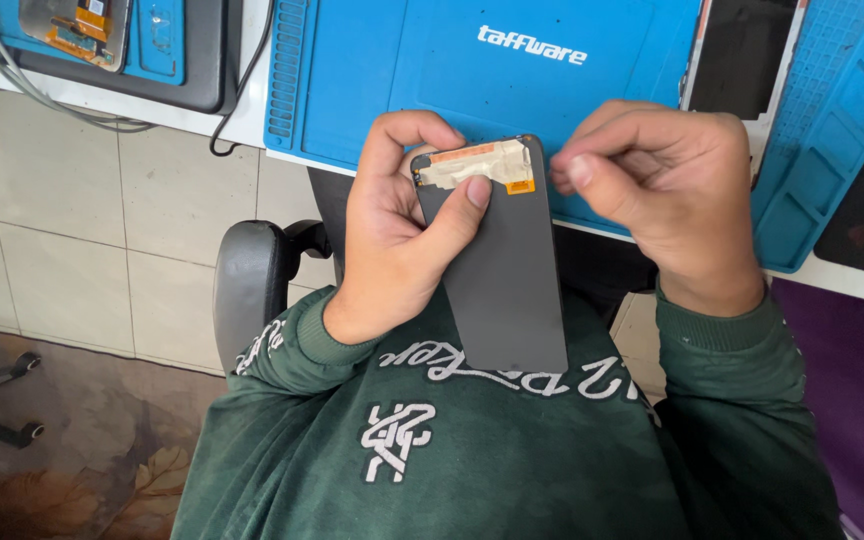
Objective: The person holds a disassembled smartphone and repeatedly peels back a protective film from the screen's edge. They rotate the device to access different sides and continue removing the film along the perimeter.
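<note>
Above the lap, the left hand (392, 240) grip clamps the grey phone panel (497, 270); right hand (667, 190) pinched beside it.

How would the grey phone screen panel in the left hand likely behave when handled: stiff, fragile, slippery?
The grey panel looks thin and flat, so probably stiff but fragile. The left hand holds it alone, so it's likely light. The taped ribbon cable at its top looks floppy and easily torn.

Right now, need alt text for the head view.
A left hand grips a flat grey phone panel while the right hand pinches at its top edge, near a beige and orange flex strip. A blue work mat lies beyond.
</note>
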